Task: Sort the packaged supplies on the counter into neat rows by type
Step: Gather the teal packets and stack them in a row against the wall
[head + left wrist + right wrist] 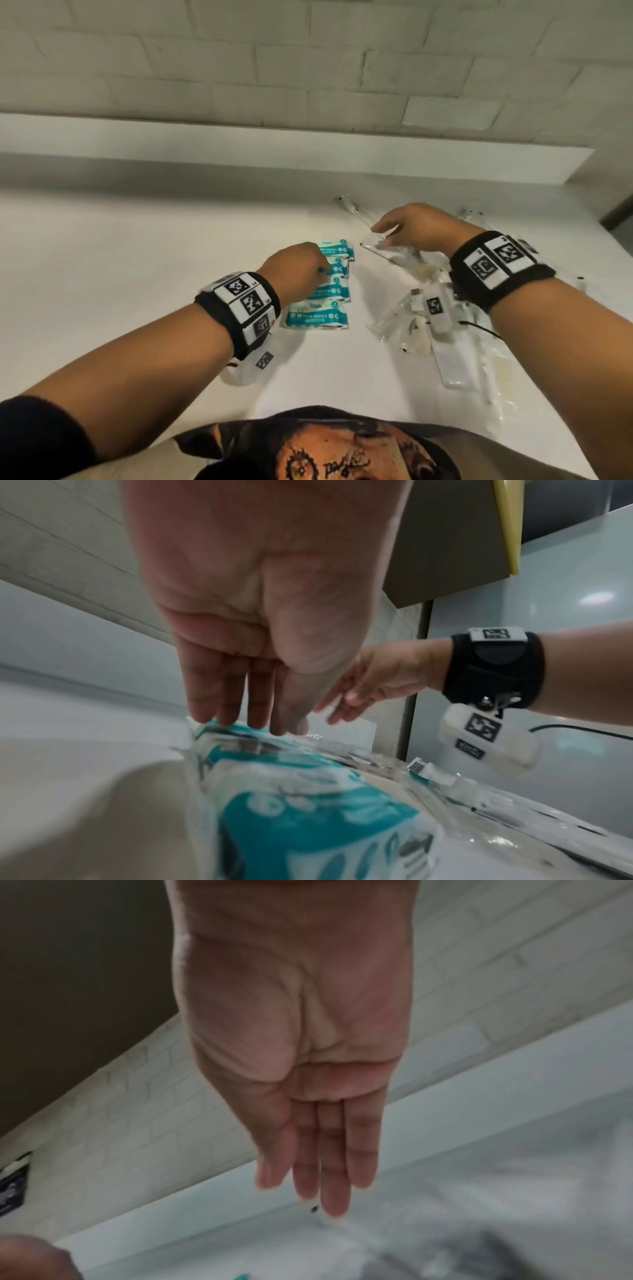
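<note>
Now, wide bare counter [102, 257] stretches toward nine o'clock, the raised back ledge [239, 137] running along twelve. The left hand [298, 267], fingers straight, touches the overlapping column of teal wipe packs [318, 317]. At three o'clock of them, the right hand [414, 226] hovers with fingers extended over the scattered clear packets [407, 325], which spread toward the counter's right edge.

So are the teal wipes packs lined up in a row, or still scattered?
Lined up. The wipes packs lie flat in one overlapping column on the counter, and the left hand rests straight fingers on them.
</note>
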